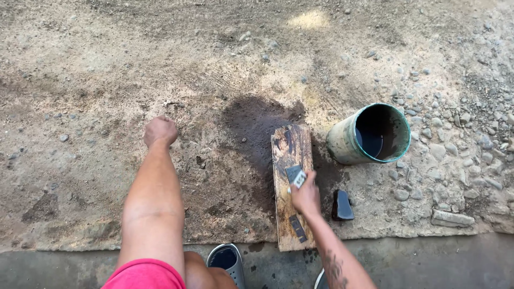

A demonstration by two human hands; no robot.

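The small flat grey rectangular piece with a pale edge [296, 176] lies on the wet, stained wooden plank [289, 182] set on the sandy ground [96, 80], pinched in the fingers of the right hand [305, 197]; working it well seems to call for keeping it flat on the wet board with even pressure. The left hand [160, 131] is clenched in a fist, knuckles propped on the ground well to the left. Just right of the plank stands a green-rimmed, mud-smeared cylindrical bucket [369, 135] with dark water low inside, and a dark block-shaped stone [341, 206] sits near the right hand.
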